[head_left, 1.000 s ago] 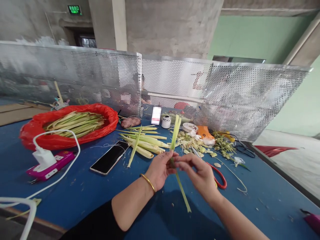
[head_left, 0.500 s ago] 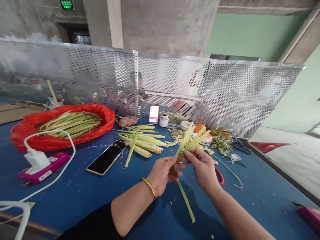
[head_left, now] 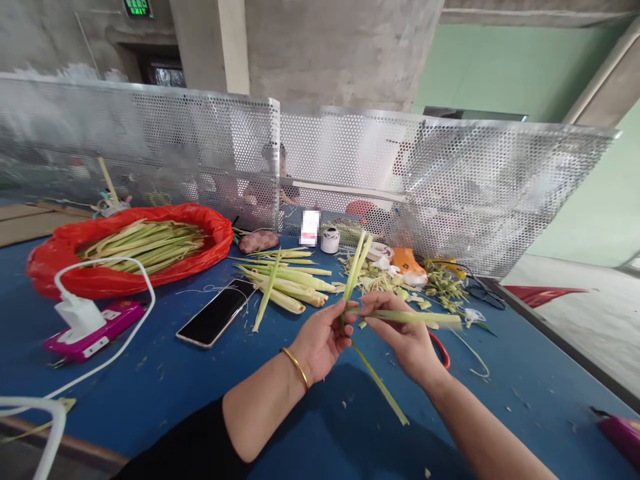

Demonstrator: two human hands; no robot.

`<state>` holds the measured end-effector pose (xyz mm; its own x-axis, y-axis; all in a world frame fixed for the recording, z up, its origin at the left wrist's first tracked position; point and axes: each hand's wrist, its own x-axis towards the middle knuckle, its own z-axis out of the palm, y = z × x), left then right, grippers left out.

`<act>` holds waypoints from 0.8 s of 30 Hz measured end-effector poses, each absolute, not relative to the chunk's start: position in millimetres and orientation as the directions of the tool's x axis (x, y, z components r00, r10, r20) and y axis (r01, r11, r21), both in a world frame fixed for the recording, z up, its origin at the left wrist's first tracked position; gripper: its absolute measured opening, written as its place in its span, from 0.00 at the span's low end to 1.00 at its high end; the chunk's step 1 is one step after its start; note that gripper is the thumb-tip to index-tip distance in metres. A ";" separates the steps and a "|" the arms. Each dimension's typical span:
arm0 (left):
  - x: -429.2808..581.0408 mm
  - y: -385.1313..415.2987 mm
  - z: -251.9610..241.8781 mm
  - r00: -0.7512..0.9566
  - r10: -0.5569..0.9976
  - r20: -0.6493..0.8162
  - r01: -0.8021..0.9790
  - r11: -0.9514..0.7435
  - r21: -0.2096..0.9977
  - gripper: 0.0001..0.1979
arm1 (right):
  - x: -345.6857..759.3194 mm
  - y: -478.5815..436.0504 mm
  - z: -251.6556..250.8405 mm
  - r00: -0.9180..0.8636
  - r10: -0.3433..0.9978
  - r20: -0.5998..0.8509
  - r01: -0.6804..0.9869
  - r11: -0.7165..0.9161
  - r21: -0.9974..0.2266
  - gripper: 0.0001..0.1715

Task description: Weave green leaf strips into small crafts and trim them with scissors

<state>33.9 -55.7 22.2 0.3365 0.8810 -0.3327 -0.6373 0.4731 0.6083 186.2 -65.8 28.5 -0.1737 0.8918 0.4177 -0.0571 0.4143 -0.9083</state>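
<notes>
My left hand [head_left: 323,337] pinches a bunch of green leaf strips [head_left: 357,267] where they cross; a gold bangle sits on that wrist. My right hand [head_left: 403,333] grips one strip [head_left: 420,318] and holds it bent out flat to the right. Other strips rise from the left hand's pinch, and a tail [head_left: 383,388] hangs down toward the blue table [head_left: 150,380]. Both hands are closed and hover above the table. Red-handled scissors [head_left: 443,347] lie just behind my right hand.
A red bag of leaf stalks [head_left: 135,250] sits at the left, loose stalks [head_left: 285,283] and a black phone [head_left: 217,313] in the middle. A pink power strip with white charger [head_left: 87,320] lies left. Leaf scraps [head_left: 395,277] litter the back. A perforated metal screen [head_left: 350,173] borders the table.
My right hand has pulled one strip away from the upright bunch and bent it down to lie flat toward the right. The hanging tail has swung a little rightward.
</notes>
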 end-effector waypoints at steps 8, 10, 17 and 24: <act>32.8 -57.9 29.3 0.315 0.916 -0.248 -0.701 0.400 0.590 0.09 | 193.0 -39.6 9.5 0.193 0.979 -0.069 -0.278 -0.013 -0.960 0.15; 33.6 -59.1 28.9 0.288 0.929 -0.233 -0.673 0.369 0.641 0.09 | 201.6 -31.3 5.9 0.402 0.912 -0.080 -0.198 0.002 -0.980 0.17; 40.1 -65.1 20.7 0.327 0.937 -0.123 -0.478 0.276 0.834 0.13 | 206.3 -46.4 28.0 0.318 0.697 0.643 0.447 0.487 -0.750 0.10; 42.9 -67.8 22.0 0.358 0.928 -0.105 -0.294 0.219 0.931 0.16 | 183.9 -65.5 26.0 0.034 0.822 0.569 0.399 0.511 -0.762 0.04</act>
<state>42.9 -67.8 22.0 0.3584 0.9277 -0.1050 -0.2936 0.2187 0.9306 183.9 -65.5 26.0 0.0342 0.8218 0.5687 0.3989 0.5105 -0.7617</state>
